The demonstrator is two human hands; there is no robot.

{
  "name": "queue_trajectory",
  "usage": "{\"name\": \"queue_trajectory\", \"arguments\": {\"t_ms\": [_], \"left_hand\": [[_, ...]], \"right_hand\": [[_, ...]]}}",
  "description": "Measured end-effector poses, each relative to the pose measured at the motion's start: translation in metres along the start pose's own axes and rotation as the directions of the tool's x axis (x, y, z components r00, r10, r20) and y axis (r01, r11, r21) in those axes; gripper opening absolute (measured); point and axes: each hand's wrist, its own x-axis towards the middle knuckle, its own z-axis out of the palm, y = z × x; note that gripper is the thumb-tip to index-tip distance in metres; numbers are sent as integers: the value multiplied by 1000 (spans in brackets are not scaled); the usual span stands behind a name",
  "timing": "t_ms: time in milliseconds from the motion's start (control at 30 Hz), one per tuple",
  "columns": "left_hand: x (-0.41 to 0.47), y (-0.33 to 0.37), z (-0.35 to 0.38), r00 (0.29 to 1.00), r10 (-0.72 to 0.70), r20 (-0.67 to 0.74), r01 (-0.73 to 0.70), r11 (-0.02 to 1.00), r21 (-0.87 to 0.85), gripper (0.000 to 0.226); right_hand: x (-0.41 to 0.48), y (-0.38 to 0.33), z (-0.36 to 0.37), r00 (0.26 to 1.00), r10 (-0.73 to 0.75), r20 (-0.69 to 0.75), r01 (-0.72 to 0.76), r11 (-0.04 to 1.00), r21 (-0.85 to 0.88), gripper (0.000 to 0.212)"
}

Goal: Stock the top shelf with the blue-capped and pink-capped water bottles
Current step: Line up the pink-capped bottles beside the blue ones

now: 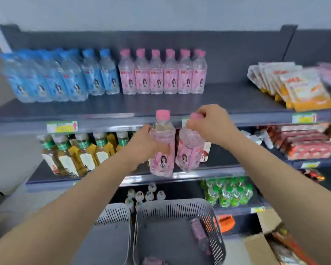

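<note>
My left hand (pixel 147 144) wraps round the body of the first pink-capped bottle (pixel 163 150), and my right hand (pixel 211 123) pinches the second pink-capped bottle (pixel 189 152) by its cap. Both sit at centre frame, just below the lip of the top shelf (pixel 227 100). I judge I should lift them clear of that lip, then stand them upright before the pink row (pixel 161 75), labels forward. Each is clear plastic with a pink label. The second hangs tilted.
</note>
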Motion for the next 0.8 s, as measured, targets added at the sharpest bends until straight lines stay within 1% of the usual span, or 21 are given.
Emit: {"name": "queue_trajectory", "arguments": {"t_ms": [33,133,200,233,267,300,333,367,400,467,600,800], "left_hand": [[-2,11,-10,999,26,-35,-26,1000,-6,50],[0,35,-41,983,89,-158,-93,996,-17,70],[5,48,-61,969,122,-216,-135,990,-42,70],[9,52,-71,962,134,-237,-150,987,-49,63],[14,57,-80,956,143,-257,-161,986,-51,58],[19,60,-88,950,147,-276,-171,983,-66,57],[25,63,-96,945,146,-292,-177,981,-82,56],[33,65,-104,939,145,-311,-182,979,-95,55],[41,66,-111,934,145,-325,-187,977,-100,54],[58,65,-125,930,144,-337,-194,974,-120,54],[99,55,-146,937,134,-322,-182,976,-123,62],[157,28,-158,938,166,-305,-195,978,-68,56]], "right_hand": [[4,-11,-8,999,-41,-22,41,999,8,39],[21,-43,-25,985,-157,-65,160,987,35,41],[34,-61,-33,975,-204,-87,208,978,32,40],[41,-70,-35,969,-229,-93,232,973,17,36],[50,-78,-35,963,-251,-96,253,967,12,27],[59,-85,-34,960,-263,-102,265,964,9,11],[67,-92,-32,953,-280,-112,281,960,-4,9],[76,-98,-29,950,-295,-106,295,955,-13,27],[84,-104,-25,948,-299,-104,300,954,-14,37],[100,-114,-15,946,-310,-98,311,950,-13,45],[139,-124,15,956,-284,-76,285,958,10,49],[193,-122,62,969,-245,-21,244,970,-20,47]]}}
